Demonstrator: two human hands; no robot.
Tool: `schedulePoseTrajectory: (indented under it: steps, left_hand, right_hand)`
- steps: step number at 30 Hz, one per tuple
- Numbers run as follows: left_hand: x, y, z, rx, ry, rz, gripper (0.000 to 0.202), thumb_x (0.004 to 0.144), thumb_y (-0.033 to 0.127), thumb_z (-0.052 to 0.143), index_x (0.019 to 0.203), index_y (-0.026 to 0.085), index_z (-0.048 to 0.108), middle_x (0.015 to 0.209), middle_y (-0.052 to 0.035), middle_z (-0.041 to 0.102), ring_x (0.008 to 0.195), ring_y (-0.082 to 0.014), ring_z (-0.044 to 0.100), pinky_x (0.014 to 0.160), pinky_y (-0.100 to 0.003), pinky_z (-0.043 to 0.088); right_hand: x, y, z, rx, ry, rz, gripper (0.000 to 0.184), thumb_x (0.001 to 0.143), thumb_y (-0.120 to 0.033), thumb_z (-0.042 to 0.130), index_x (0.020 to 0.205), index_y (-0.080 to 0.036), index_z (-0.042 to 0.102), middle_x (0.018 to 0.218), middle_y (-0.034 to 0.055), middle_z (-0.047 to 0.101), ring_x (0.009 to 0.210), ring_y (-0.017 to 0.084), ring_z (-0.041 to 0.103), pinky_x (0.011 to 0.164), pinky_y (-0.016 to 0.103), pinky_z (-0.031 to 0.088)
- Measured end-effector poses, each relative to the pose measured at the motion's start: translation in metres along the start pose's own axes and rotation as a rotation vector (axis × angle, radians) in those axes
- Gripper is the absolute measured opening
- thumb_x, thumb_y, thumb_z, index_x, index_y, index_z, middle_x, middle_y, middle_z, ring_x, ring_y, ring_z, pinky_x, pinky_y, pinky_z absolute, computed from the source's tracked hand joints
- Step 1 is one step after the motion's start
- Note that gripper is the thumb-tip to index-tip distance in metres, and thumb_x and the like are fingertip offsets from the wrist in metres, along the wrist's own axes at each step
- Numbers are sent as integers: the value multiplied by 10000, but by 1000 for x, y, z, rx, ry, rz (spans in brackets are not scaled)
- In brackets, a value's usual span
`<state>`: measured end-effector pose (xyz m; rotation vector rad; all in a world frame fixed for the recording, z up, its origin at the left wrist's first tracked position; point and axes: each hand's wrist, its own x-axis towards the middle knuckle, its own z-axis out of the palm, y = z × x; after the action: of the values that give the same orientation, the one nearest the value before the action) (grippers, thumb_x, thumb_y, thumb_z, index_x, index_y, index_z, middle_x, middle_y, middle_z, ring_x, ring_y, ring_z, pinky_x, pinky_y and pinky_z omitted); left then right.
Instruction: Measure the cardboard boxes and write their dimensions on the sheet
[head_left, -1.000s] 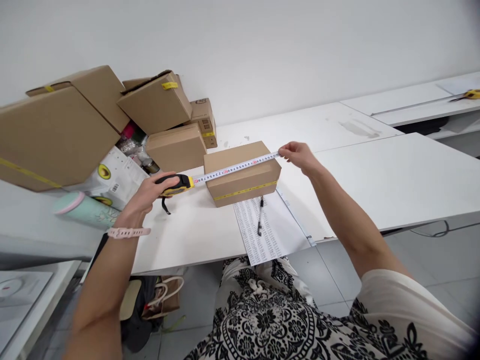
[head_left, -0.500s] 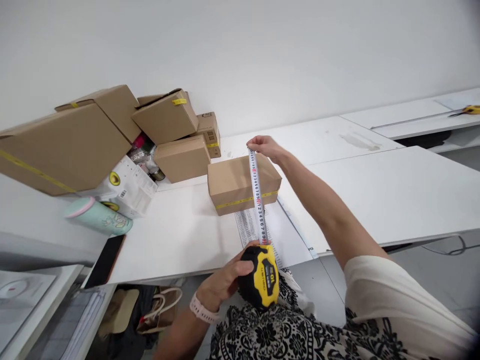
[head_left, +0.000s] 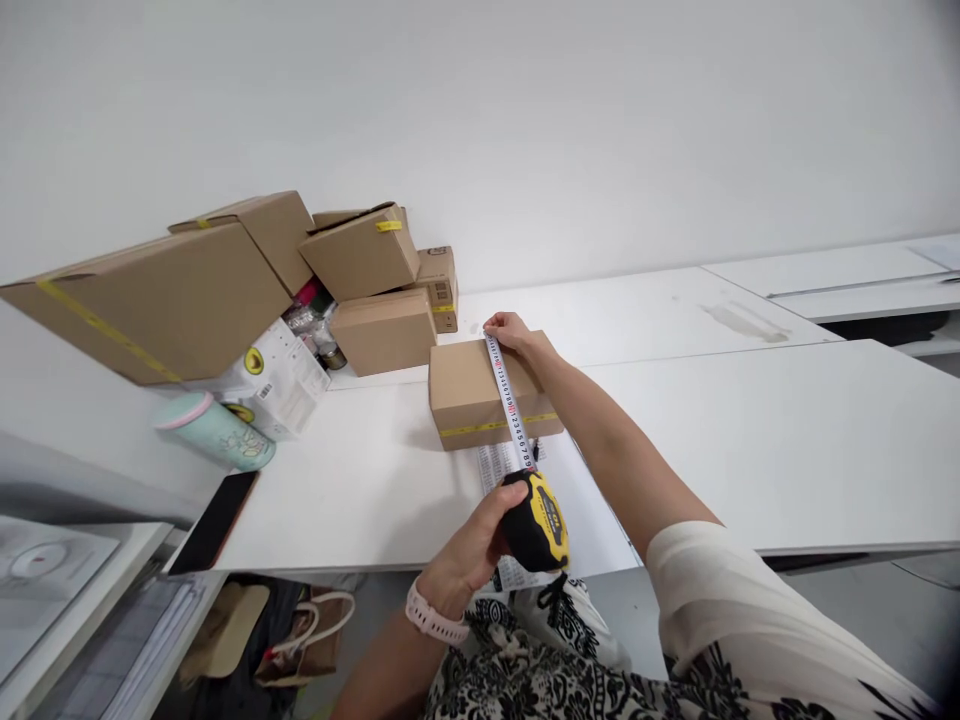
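Note:
A yellow and black tape measure (head_left: 541,525) is gripped in my left hand (head_left: 480,540), near the table's front edge. Its white blade (head_left: 510,405) runs out away from me, over the top of a brown cardboard box (head_left: 465,385). At the far edge of that box, my right hand (head_left: 508,330) pinches the blade's end between its fingers. Yellow tape crosses the box's front side. Printed sheets of paper (head_left: 499,465) lie under the tape measure, in front of the box, partly hidden by it and by my hands.
Several cardboard boxes (head_left: 382,335) are piled at the back left against the wall. Beside them stand a white carton (head_left: 281,385) and a mint-green tumbler (head_left: 217,430) lying tilted. A dark flat object (head_left: 217,520) rests at the table's left corner. Below is a bag with white handles (head_left: 315,640).
The tape measure and my left hand have come closer to the box, and the blade has come down nearer its top. My right hand is now lower, at the box's far edge. The view has shifted.

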<state>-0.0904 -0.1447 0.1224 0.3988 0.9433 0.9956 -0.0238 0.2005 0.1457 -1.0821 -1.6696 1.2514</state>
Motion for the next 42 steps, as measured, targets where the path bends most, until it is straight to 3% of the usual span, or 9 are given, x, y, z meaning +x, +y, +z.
schedulePoseTrajectory:
  steps: [6,10,19,26,30,33,36,38,42]
  left_hand:
    - [-2,8,4,23,40,24,560,636,501,871,1072,181,724,1078,-110,746,1035,-277,688,895,-354,557]
    - [-8,5,8,-10,-56,10,620,637,500,857,1136,171,693,1100,-150,742,1132,-335,663,1001,-436,513]
    - [-7,13,14,-77,-101,-26,570,686,436,825,1139,137,653,1023,-168,746,1101,-354,678,994,-491,512]
    - [-9,9,15,-91,13,1,616,683,447,833,1179,121,670,1055,-150,746,1093,-326,673,1004,-442,500]
    - [-3,8,15,-76,-29,7,633,665,437,838,1183,123,652,1040,-158,738,1050,-329,683,963,-449,516]
    - [-4,11,14,-51,-91,10,595,681,455,826,1158,150,643,1062,-161,727,1041,-335,681,934,-463,529]
    - [-16,15,5,44,-120,104,523,703,424,823,1140,190,657,1141,-140,704,1054,-316,670,915,-426,542]
    - [-28,20,-9,122,-142,219,563,699,393,832,1206,231,648,1167,-111,688,1028,-305,674,866,-404,561]
    - [-35,35,-56,181,-94,491,660,686,413,838,1297,296,617,1147,-82,687,988,-322,699,797,-421,593]
  right_hand:
    - [8,13,-2,-118,87,-17,118,656,-275,720,671,-215,620,693,15,642,685,159,532,659,302,419]
    - [10,18,-6,-182,50,-11,109,653,-271,736,631,-201,656,672,23,651,670,165,541,639,309,417]
    - [6,18,-8,-328,43,-18,149,761,-340,687,722,-198,666,763,32,686,701,174,574,687,313,444]
    - [2,12,-7,-434,38,-13,88,768,-276,655,773,-189,667,841,46,715,779,188,616,751,309,463]
    - [1,13,-4,-469,43,-29,82,792,-265,628,787,-191,663,861,50,715,794,194,628,778,331,484]
    - [-1,8,-6,-444,29,-56,183,846,-359,623,808,-186,664,880,66,713,831,211,632,833,362,497]
    - [-7,-6,-23,-214,59,-118,407,933,-551,507,948,-178,669,1003,98,719,930,222,650,893,371,508]
    - [-19,-12,-46,-35,163,-169,494,963,-609,416,1070,-187,652,1094,106,710,1005,212,658,929,368,510]
    - [-74,9,-94,121,489,-190,328,938,-401,482,1116,-185,652,1109,110,720,1036,179,662,977,356,495]
